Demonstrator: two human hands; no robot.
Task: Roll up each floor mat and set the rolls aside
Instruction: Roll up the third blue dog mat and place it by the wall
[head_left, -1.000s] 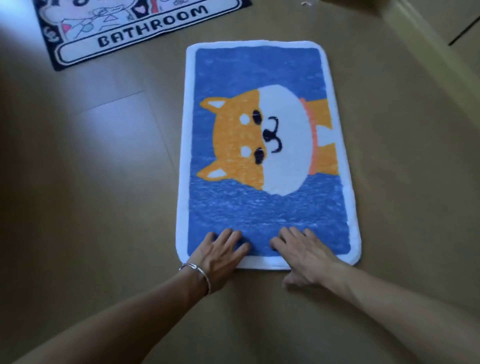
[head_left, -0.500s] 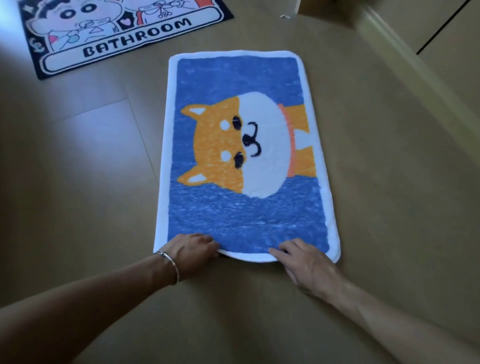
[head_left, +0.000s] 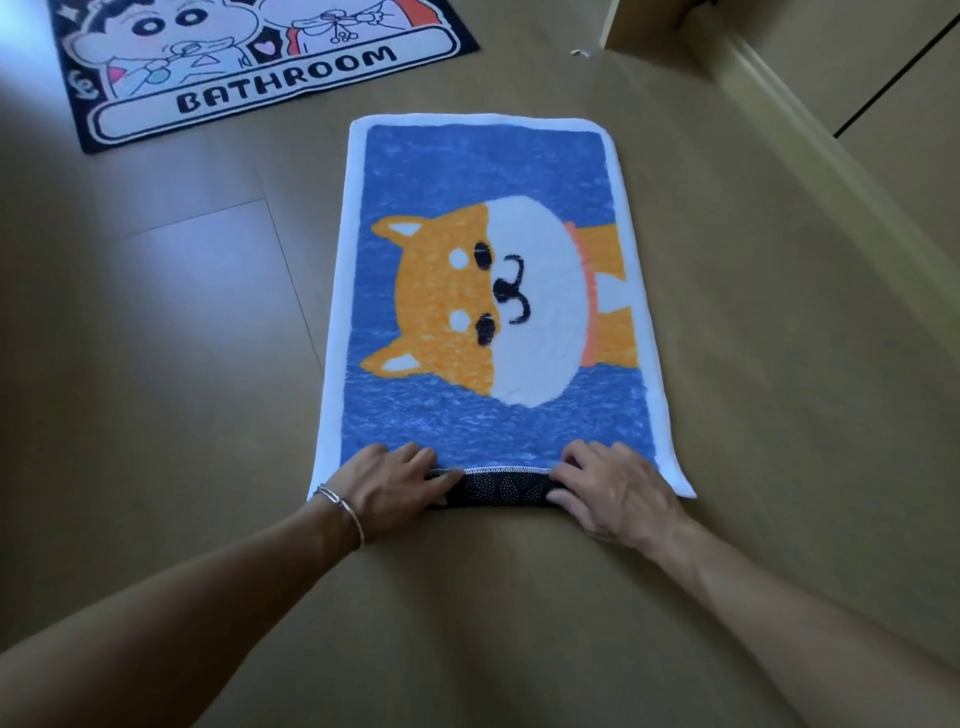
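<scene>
Fingers (head_left: 418, 458) of left hand (head_left: 387, 488), right hand (head_left: 615, 493) curled round folded near edge of dog mat (head_left: 483, 171).

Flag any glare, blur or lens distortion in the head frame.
Head view: pale glare on the floor left of the dog mat; wide-angle lens bows the mat's long edges; left hand and right hand slightly soft, not smeared.

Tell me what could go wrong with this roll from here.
1. Only the middle of the near edge of the dog mat is turned over, between the left hand and right hand; both outer corners lie flat, so the roll may start crooked or cone-shaped.
2. The first turn looks loose; a slack core could unroll once set aside.
</scene>
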